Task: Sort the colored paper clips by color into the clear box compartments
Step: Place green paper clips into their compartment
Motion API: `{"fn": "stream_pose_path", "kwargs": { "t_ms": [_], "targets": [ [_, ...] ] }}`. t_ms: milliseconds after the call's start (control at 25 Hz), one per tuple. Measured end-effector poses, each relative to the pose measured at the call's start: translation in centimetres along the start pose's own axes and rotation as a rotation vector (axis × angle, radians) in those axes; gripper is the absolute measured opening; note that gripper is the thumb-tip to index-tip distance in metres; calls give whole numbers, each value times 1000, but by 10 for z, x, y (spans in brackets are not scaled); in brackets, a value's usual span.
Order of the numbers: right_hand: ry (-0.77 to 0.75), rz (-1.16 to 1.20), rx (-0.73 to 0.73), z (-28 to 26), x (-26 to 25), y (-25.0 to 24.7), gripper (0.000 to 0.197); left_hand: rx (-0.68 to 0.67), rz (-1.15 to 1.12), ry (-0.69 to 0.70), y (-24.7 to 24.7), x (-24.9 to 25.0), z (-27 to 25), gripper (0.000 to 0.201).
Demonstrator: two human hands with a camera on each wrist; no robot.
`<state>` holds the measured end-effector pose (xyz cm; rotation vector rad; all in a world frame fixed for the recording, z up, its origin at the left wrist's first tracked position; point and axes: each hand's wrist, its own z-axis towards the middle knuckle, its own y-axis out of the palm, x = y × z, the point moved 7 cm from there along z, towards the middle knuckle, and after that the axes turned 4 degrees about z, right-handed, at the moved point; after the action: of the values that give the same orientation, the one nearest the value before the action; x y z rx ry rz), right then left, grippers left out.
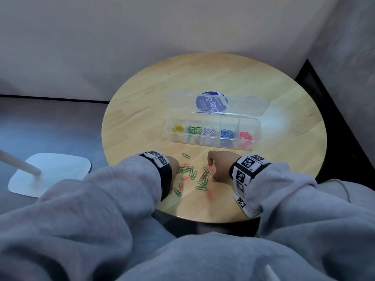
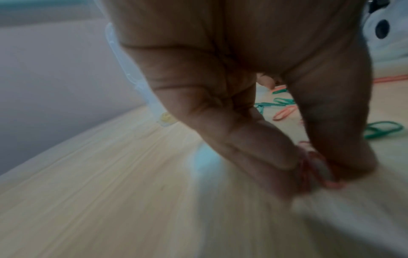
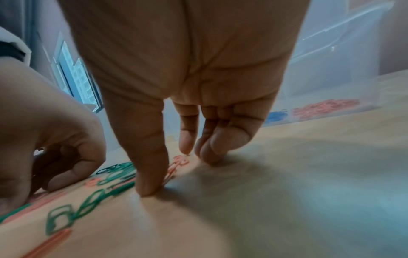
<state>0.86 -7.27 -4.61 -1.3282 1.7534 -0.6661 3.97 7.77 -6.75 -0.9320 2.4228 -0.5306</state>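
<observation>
- Head view: clear box (image 1: 213,136) lies w/ long axis left-right across the round table (image 1: 263,94), lid (image 1: 217,105) swung open toward the far side. 5 compartments, left to right: yellow clips (image 1: 178,128), green clips (image 1: 194,130), white clips (image 1: 211,131), blue clips (image 1: 227,133), red clips (image 1: 246,136).
- Loose clips (image 1: 192,175), green and red/pink only, scattered on the table near the front edge, between both hands, pointing every which way. One green clip (image 1: 186,155) lies apart, closer to the box.
- Left hand (image 1: 172,165) and right hand (image 1: 220,165) both down at the pile.
- Left wrist view (blurry): thumb (image 2: 344,139) and finger (image 2: 253,143) pinching red clip (image 2: 313,172) at the table surface.
- Right wrist view: right hand's (image 3: 187,69) fingertips (image 3: 150,185) pressing on the table by red clips, fingers curled down; whether anything is gripped, can't tell. Box's blue and red compartments behind.
</observation>
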Motion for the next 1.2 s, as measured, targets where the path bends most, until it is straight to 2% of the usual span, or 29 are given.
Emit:
{"fn": "stream_pose_path", "kwargs": {
  "t_ms": [120, 200, 360, 520, 680, 760, 880, 1000, 1120, 1200],
  "targets": [
    [1, 45, 32, 2, 0, -3, 26, 31, -81, -1, 5, -11, 11, 32],
    [11, 61, 35, 5, 1, -4, 24, 57, -128, 5, 3, -15, 15, 28],
    [7, 112, 22, 11, 2, -3, 20, 81, -200, 25, -2, -16, 16, 26],
    [23, 164, 55, 14, 8, -4, 23, 33, -227, 41, -5, -17, 16, 25],
    [19, 131, 48, 13, 7, -8, 17, 43, -274, -92, -2, -39, 19, 47],
    [7, 82, 30, 13, 4, -9, 9, 40, -303, -130, 2, -46, 24, 50],
    [-11, 65, 33, 11, 2, -10, 7, 48, -347, -102, 1, -41, 19, 46],
    [-31, 47, 55, 10, -1, -10, 16, 26, -379, -83, 2, -38, 16, 42],
    [-44, 43, 30, 10, -7, -9, 7, 25, -417, -59, 5, -38, 14, 36],
    [-24, 34, 2, 11, -7, -8, 4, 56, -450, -38, 3, -37, 6, 24]
  ]
}}
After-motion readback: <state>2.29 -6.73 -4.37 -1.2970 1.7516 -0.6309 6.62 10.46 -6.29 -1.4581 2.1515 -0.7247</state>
